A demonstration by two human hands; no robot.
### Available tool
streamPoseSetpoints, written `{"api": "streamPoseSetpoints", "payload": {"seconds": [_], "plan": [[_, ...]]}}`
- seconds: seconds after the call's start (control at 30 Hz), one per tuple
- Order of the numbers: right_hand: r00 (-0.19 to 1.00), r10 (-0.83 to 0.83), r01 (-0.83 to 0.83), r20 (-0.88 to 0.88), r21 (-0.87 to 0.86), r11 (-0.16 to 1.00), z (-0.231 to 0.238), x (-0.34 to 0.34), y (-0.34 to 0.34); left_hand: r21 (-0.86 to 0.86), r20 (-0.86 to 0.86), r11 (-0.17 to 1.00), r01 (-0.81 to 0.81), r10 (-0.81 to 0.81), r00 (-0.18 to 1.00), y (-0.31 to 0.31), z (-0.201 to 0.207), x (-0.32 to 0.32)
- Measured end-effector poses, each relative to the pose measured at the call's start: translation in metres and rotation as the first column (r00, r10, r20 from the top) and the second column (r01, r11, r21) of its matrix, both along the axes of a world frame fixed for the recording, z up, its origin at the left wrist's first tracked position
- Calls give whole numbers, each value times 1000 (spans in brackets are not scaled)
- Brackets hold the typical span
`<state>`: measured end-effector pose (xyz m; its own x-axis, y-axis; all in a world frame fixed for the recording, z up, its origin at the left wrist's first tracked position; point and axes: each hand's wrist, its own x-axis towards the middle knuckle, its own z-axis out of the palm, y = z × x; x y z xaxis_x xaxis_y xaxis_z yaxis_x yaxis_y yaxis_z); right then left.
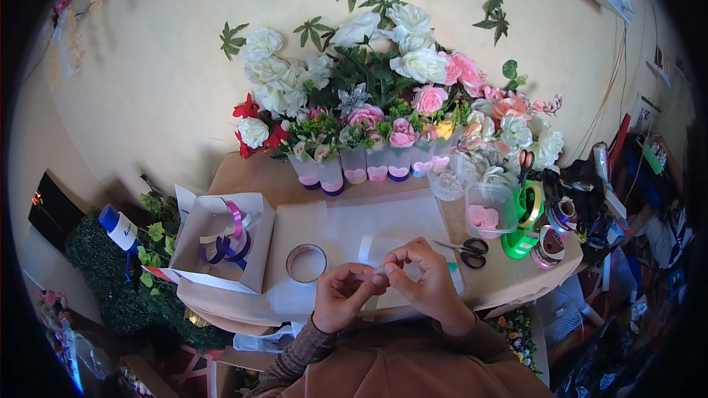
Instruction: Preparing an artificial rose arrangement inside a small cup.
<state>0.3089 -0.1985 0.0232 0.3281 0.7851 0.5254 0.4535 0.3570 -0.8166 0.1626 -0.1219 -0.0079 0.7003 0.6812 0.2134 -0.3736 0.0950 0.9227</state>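
Observation:
My left hand and my right hand meet over the near edge of the table, thumbs and fingertips pinched together. Between the fingertips is a small, pale, thin piece, too small to name. A short white strip shows just beyond my left fingers; whether it joins the pinched piece I cannot tell. Under my hands lie translucent white sheets. A roll of clear tape lies left of my left hand. Black-handled scissors rest just right of my right hand.
A white box with purple and pink ribbon pieces stands left. Along the back are several small flower arrangements in frosted wraps. A clear tub with pink pieces, a green tape dispenser and ribbon spools stand right.

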Motion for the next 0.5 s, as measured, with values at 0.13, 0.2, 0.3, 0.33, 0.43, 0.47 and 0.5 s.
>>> {"api": "streamPoseSetpoints", "payload": {"seconds": [0.13,0.2,0.3,0.33,0.43,0.47,0.5], "plan": [[999,-12,12,33,0,1000,0,-1,1,3,8,1000,-16,16,1000,-1,1,-2],[994,-54,53,90,19,998,8,-5,1,-11,31,999,-35,36,999,2,3,-2],[971,-135,115,196,109,987,21,-9,-1,-18,25,996,-90,91,996,5,8,-3],[940,-156,123,303,128,984,21,-9,-3,-29,30,994,-102,103,994,6,9,-4],[885,-186,138,428,141,980,18,-10,-1,-33,39,992,-121,123,992,8,13,-5],[867,-206,153,454,151,977,18,-10,0,-35,47,992,-123,125,991,9,13,-5],[871,-198,150,450,140,979,17,-10,0,-45,39,991,-128,129,991,9,13,-6]]}}
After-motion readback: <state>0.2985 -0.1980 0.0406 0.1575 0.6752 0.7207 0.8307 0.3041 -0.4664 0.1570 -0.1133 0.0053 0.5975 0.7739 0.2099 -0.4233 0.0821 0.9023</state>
